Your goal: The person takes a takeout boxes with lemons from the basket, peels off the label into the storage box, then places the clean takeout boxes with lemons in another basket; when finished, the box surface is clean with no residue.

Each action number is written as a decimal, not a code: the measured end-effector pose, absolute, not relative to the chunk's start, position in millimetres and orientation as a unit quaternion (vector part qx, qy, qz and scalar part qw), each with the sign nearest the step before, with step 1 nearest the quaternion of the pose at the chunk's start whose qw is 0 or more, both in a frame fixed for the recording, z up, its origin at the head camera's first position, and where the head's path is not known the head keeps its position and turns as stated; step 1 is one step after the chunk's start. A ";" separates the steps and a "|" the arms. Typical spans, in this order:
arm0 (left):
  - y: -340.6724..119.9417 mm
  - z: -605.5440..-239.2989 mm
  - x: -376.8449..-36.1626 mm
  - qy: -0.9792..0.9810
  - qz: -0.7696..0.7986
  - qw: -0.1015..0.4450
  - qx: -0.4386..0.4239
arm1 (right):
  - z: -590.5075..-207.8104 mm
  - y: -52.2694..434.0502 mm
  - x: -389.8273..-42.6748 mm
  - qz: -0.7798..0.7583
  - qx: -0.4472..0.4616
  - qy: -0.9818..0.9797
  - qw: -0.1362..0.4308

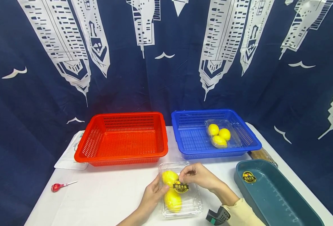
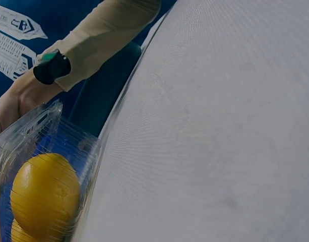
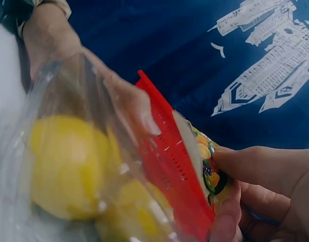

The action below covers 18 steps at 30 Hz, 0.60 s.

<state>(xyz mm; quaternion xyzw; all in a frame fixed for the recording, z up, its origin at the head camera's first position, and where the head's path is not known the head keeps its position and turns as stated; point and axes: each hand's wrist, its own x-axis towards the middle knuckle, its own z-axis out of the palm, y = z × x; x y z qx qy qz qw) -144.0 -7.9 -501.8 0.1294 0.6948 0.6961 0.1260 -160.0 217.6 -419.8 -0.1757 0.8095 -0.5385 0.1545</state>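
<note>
A clear plastic fruit box (image 1: pixel 194 201) with yellow lemons (image 1: pixel 172 199) inside lies on the white table. My left hand (image 1: pixel 151 195) holds the box by its left side, thumb over the top. Above the lid, my right hand (image 1: pixel 199 177) pinches a black and gold fruit sticker (image 1: pixel 180 187) between thumb and fingers. The right wrist view shows the sticker (image 3: pixel 209 174) at the fingertips beside the box (image 3: pixel 88 96); whether it touches the lid I cannot tell. In the left wrist view, a lemon (image 2: pixel 46 194) shows through the plastic.
A red basket (image 1: pixel 121 158) stands behind the box to the left. The blue basket (image 1: pixel 217 153) at the back right holds another clear box of lemons (image 1: pixel 219 141). A teal tray (image 1: pixel 282 185) with a similar sticker (image 1: pixel 249 177) stands at right. A red lollipop (image 1: pixel 57 187) lies left.
</note>
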 end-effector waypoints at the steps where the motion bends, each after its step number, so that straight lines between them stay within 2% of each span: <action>1: -8.1 -502.0 -144.2 0.695 0.696 0.126 0.129 | -420.0 217.1 -160.9 -0.538 -0.174 0.810 0.156; 18: -8.3 -502.7 -145.3 0.696 0.695 0.123 0.128 | -409.5 224.7 -156.5 -0.506 -0.208 0.819 0.172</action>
